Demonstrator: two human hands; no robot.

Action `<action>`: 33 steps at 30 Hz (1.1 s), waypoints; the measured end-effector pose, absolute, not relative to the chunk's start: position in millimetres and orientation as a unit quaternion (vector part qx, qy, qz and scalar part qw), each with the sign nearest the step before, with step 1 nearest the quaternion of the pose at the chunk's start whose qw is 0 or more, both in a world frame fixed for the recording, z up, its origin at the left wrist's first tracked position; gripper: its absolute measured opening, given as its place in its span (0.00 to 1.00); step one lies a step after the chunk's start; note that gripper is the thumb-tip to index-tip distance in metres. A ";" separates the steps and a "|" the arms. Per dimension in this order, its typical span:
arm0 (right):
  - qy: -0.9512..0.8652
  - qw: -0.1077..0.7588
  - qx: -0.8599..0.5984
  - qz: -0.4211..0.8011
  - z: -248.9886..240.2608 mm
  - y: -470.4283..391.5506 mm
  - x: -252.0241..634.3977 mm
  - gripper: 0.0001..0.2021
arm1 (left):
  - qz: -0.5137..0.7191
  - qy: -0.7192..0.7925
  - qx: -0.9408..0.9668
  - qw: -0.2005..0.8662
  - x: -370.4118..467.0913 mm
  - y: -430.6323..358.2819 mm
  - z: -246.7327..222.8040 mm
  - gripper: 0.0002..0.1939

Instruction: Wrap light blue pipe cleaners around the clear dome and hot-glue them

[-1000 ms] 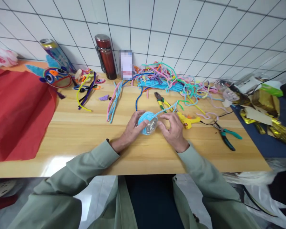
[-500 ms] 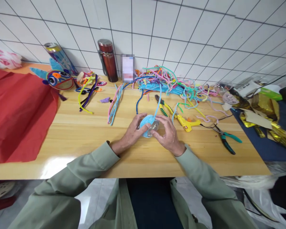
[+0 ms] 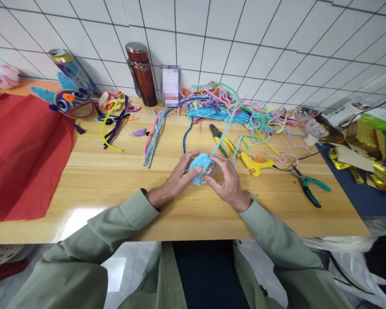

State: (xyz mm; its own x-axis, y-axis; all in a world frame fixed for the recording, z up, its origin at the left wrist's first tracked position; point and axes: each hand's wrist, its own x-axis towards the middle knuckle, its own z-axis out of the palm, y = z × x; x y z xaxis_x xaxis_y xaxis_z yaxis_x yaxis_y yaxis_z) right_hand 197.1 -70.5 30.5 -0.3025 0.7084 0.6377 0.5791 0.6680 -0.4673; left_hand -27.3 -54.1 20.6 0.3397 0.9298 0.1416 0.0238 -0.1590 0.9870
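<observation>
Above the front half of the table, both hands hold a clear plastic ball (image 3: 209,170) partly covered with coiled light blue pipe cleaner (image 3: 200,161). My left hand (image 3: 180,175) grips its left side, the thumb pressed on the blue coils. On the right side my right hand (image 3: 227,179) has its thumb on the bare clear part and its index finger at the coil's edge. From there a loose light blue end of pipe cleaner (image 3: 224,134) sticks up and to the right. The ball's underside is hidden.
Behind lies a pile of coloured pipe cleaners (image 3: 218,112). Pliers (image 3: 221,141), a yellow glue gun (image 3: 254,165) and teal-handled pliers (image 3: 309,189) lie right. A thermos (image 3: 143,77), phone (image 3: 170,86) and decorated bird face (image 3: 73,104) stand back left; red cloth (image 3: 22,159) covers the left.
The loose blue end now leans further right, where it stood more upright before. Both hands keep their hold on the ball. The camera view has shifted slightly.
</observation>
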 end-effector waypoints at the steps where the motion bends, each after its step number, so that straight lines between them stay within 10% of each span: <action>1: -0.804 0.435 -0.399 0.073 31.0 -70.4 196.9 0.28 | 0.428 0.378 0.631 0.525 -28.2 -53.7 20.2 0.35; 8: -0.802 0.438 -0.400 0.073 31.5 -70.2 198.5 0.27 | 0.403 0.370 0.681 0.487 -29.7 -49.4 17.2 0.46; 33: -0.827 0.408 -0.379 0.075 32.4 -69.8 199.2 0.36 | 0.368 0.377 0.632 0.568 -37.9 -50.0 40.4 0.37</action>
